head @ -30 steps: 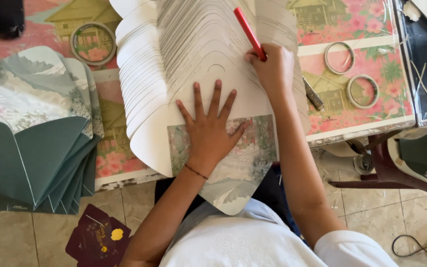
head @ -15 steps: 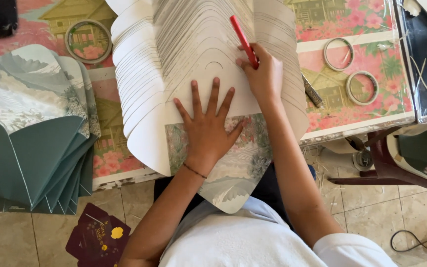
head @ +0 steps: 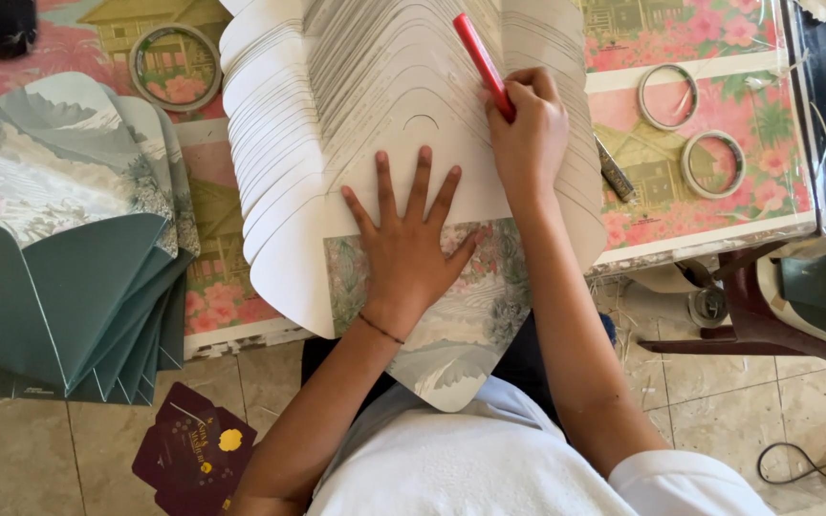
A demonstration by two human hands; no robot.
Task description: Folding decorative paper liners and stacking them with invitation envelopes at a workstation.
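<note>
Left hand [head: 411,250] flat, fingers spread wide, palm pressed on top white card cutout [head: 403,167] where it overlaps printed floral sheet [head: 461,315] beneath the wrist. Thin bracelet at left wrist. Right hand [head: 528,124] just beside the left, up and to its right, fingers pressed together, pinching red pen [head: 482,63]; pen tilted, upper end pointing away from the body, tip hidden behind the fingers. Fanned stack of white cutouts [head: 279,172] spreading out left of and beyond both hands, on floral-covered desk [head: 719,225]. Small dark tool [head: 614,172] just right of right hand. Two tape rings [head: 690,124] farther right, a third [head: 176,67] well left of left hand. Pile of teal envelopes [head: 59,296] far left of left hand, overhanging desk edge. Dark maroon cards [head: 193,459] on floor tiles below left forearm.
</note>
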